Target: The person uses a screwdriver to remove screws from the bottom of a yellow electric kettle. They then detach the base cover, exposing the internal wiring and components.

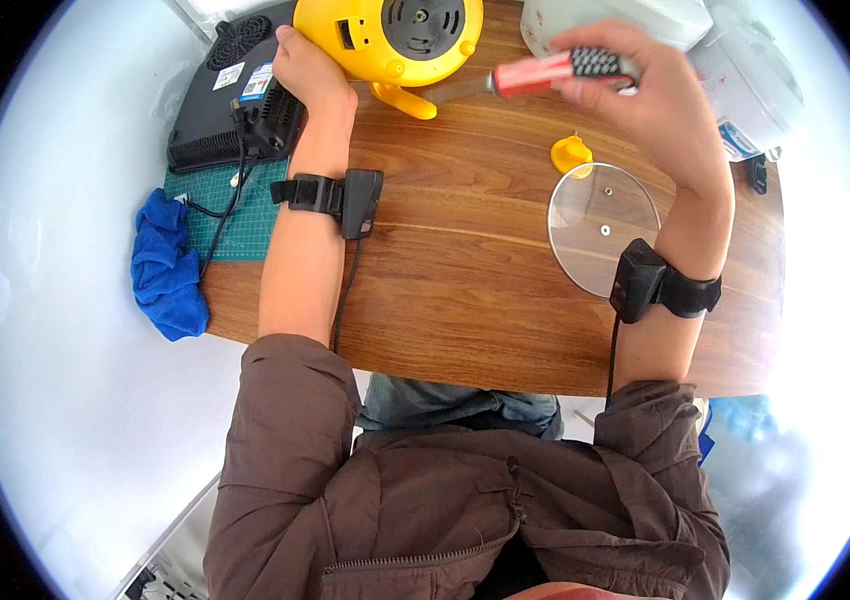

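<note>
A yellow electric pot point(370, 40) lies bottom up at the table's far edge, its round black base point(423, 25) showing. My left hand point(315, 72) is closed against the pot's left side, some fingers hidden. In my right hand point(660, 90) is a screwdriver point(535, 74) with a red and black handle, slightly blurred. Its shaft points left, its tip near the pot's yellow handle point(407, 101); whether they touch I cannot tell. Below my right hand lies a clear glass lid point(575, 255), beside a yellow lid knob point(571, 153). Two small ring-shaped parts show within the lid's outline.
At the left, a black appliance point(195, 125) with a fan grille and cable stands on a green cutting mat point(250, 225). A blue cloth point(167, 270) hangs over the left edge. At the far right are a white container point(625, 15) and a translucent tub point(755, 80).
</note>
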`<control>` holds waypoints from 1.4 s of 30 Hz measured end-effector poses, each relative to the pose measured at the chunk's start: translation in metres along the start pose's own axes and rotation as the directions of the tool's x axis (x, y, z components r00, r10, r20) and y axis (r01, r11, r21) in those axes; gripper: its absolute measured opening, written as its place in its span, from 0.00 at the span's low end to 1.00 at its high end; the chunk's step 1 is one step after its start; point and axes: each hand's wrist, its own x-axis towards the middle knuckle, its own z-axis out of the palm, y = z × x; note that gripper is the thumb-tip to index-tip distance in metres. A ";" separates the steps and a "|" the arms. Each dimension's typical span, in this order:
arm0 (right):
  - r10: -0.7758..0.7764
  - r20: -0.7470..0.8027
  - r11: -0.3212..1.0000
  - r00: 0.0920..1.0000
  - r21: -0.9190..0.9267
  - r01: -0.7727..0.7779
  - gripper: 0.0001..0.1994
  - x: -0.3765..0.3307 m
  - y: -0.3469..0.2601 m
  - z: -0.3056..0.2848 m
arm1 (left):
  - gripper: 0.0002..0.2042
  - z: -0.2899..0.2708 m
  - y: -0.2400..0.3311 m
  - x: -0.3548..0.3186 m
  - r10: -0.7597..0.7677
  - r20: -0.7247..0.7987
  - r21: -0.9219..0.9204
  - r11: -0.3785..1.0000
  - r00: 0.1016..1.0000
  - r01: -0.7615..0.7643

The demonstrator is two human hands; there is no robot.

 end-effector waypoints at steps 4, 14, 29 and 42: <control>-0.019 0.209 1.000 0.978 0.026 0.014 0.16 0.004 0.015 0.025 | 0.21 -0.002 -0.003 0.003 0.015 0.033 0.000 1.000 0.999 -0.015; 0.063 0.320 0.930 0.945 -0.362 0.061 0.11 0.000 0.019 0.094 | 0.20 0.004 -0.004 0.004 0.045 0.037 0.057 0.997 0.998 -0.047; 0.016 -0.265 0.990 0.964 -0.128 -0.051 0.08 0.020 0.006 0.111 | 0.26 0.017 0.000 -0.010 0.239 0.164 0.306 0.910 0.957 -0.280; 0.215 -0.377 0.977 0.901 0.070 -0.203 0.10 0.024 0.020 0.110 | 0.26 0.030 0.004 -0.023 0.199 0.207 0.341 0.903 0.958 -0.262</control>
